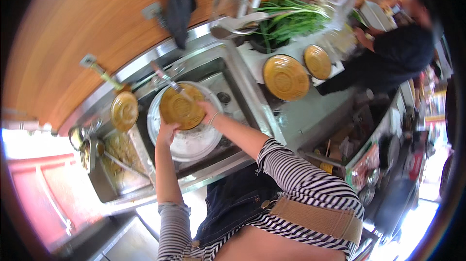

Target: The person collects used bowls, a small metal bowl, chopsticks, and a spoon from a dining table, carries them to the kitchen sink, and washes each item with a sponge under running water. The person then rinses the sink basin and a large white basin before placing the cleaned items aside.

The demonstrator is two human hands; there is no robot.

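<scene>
- Centrally, a round, amber-brown, glossy plate (180,108) sits beneath the faucet (165,75), over a round white basin (209,145).
- Left hand (167,133) and right hand (209,111) both grasp its rim.
- Left sink compartment (98,178), metal: murky yellowish contents, long-handled ladle (127,166).
- Rightward: larger ridged amber plate (286,77), smaller amber plate (318,62), slender green stalks (291,21).

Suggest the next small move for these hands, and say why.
Probably tilt the brown plate a little: the left hand and right hand both hold its rim beneath the tap, and the round white basin below could catch any runoff.
</scene>
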